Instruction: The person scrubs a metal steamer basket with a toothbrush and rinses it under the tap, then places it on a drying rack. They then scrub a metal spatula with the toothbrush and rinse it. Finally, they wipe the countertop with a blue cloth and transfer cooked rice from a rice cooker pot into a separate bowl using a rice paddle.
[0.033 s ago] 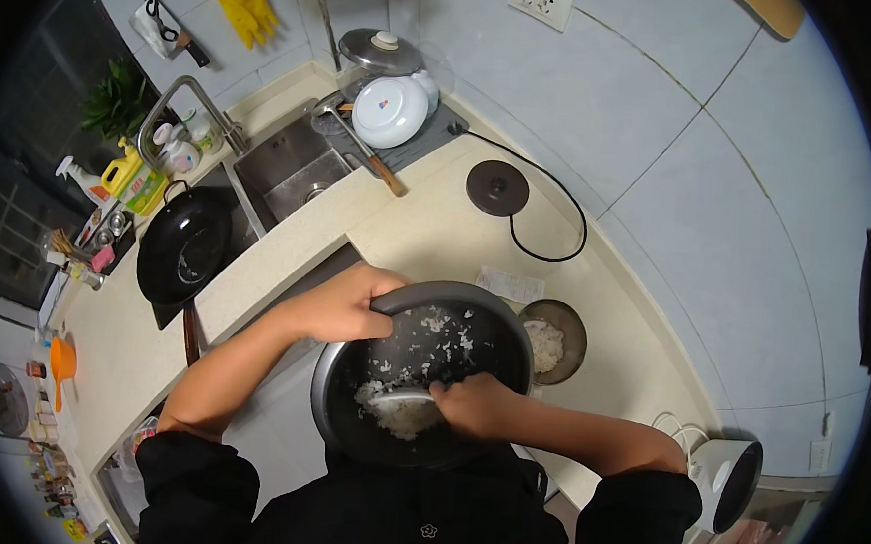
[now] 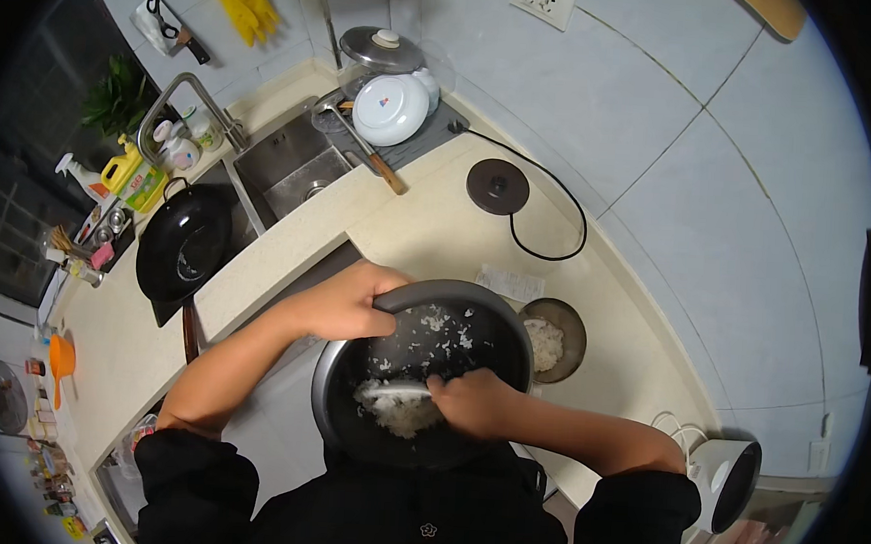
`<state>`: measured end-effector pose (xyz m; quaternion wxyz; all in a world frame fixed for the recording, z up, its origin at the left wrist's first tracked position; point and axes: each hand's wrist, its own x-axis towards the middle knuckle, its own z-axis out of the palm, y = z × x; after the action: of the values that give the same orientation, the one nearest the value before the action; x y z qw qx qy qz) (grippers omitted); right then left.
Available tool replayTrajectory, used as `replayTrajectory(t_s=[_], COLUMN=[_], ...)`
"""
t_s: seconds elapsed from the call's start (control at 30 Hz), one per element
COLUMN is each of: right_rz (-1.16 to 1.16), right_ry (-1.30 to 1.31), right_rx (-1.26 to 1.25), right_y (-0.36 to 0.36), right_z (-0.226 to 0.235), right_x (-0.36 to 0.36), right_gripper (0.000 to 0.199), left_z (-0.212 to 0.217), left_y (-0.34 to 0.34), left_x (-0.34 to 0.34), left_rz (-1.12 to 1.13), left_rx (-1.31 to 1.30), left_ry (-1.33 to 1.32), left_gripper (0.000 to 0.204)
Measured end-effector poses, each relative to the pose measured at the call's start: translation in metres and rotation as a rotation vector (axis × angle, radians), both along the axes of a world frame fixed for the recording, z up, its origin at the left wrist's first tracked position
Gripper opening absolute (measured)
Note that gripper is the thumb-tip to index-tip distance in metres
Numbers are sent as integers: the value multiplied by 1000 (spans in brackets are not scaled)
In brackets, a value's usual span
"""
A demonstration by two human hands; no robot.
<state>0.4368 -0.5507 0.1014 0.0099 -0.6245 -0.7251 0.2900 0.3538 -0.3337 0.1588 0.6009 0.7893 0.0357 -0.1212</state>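
My left hand (image 2: pixel 350 302) grips the near-left rim of a dark round inner pot (image 2: pixel 513 325), held in front of my body at the counter's edge. Cooked white rice (image 2: pixel 403 418) lies in the bottom of the pot, and grains stick to its inner wall. My right hand (image 2: pixel 473 402) reaches into the pot and holds a white rice paddle (image 2: pixel 390 390), whose blade lies flat on the rice. Just right of the pot, a small metal bowl (image 2: pixel 556 318) with some rice in it stands on the beige counter (image 2: pixel 428 227).
A white rice cooker body (image 2: pixel 725 479) stands at the counter's right end. A black kettle base (image 2: pixel 497 187) with its cord and a paper slip (image 2: pixel 509 281) lie behind the pot. Further left are a sink (image 2: pixel 288 166), a white plate (image 2: pixel 390 107) and a black wok (image 2: pixel 183 244).
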Motion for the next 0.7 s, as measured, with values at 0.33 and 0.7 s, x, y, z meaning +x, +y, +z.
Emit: replayTrajectory(t_s=[0.33,0.7], right_rz=[-31,-18], right_ry=[-17,-600], right_rx=[50,121], right_y=[-18,-23], right_z=[-12,44], right_x=[-13,17], right_gripper=[22,30], left_z=[-5,12], left_y=[-7,-9], left_x=[3,2], left_rz=[61,74], left_rx=[53,172], left_ry=[-45,-9], left_gripper=[32,31])
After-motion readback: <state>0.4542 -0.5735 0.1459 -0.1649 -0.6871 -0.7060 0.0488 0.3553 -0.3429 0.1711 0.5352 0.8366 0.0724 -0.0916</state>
